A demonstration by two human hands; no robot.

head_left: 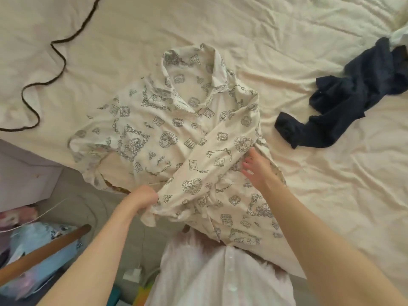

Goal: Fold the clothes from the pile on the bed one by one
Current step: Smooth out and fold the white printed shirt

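Now, shirt: one printed collared shirt (176,133) lies front-up mid-bed (287,29), collar at 12 o'clock.
Left hand (143,198): pinches the crossed sleeve's cuff.
Right hand (257,167): fingers spread, pressing the fold.
Advice: draw the sleeve taut, edges aligned.
Others: one navy garment (353,96) at 2 o'clock; one cord (55,56).

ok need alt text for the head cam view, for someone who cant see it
A person folds a cream printed shirt on a bed: the left hand grips a sleeve cuff pulled across the front while the right hand rests open on the shirt's side. A dark garment lies crumpled to the right.
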